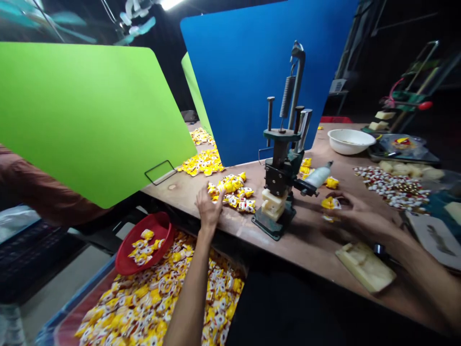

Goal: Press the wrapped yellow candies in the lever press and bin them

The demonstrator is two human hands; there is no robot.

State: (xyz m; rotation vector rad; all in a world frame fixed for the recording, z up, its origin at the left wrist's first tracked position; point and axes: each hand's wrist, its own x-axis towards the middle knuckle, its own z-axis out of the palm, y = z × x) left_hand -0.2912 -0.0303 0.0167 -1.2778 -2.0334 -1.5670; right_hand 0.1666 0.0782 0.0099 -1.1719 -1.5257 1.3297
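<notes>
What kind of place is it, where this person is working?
Probably a small assembly workshop: a hand press stands on the workbench, a bin holds many similar yellow-and-white pieces, and another press-like device stands further back.

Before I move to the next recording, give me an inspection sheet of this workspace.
Surface: brown wooden tabletop, scuffed.
Job's things: small yellow-and-white figures in piles; dark metal hand press with cream block.
Clutter: loose cream mould near front edge; round white bowl farther back.
Hands: left hand open beside figures; right hand at one figure, grip blurred.
Cables: nothing seen clearly.
Surroundings: flat blue panel, lime-green panel; red plastic basin below tabletop level, holding figures.
</notes>
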